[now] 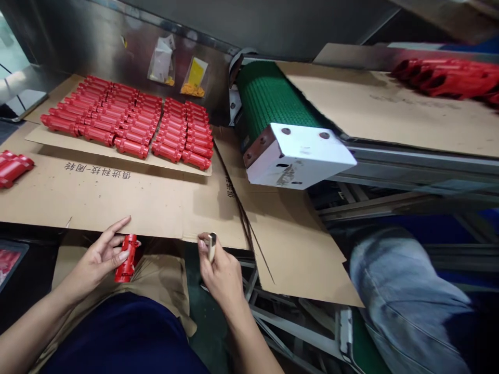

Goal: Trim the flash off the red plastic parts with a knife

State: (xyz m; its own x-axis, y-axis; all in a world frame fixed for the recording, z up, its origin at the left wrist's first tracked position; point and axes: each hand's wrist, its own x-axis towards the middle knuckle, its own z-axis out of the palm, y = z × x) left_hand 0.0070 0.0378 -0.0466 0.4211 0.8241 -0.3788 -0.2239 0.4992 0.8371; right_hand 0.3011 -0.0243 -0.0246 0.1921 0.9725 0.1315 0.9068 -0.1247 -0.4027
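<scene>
Parts [132, 147] in rows on cardboard [148, 200], conveyor [268, 98] to their right

Your bench, covered in cardboard [156, 208], carries a cardboard sheet [39, 136] lined with rows of red parts [132, 148]; left of that sheet lie more red pieces [13, 169].

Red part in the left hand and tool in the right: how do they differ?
The red part is bright red; the tool is pale with a dark end. The red part is thick, the tool slimmer. Both are held, one in the left hand, one in the right hand.
</scene>
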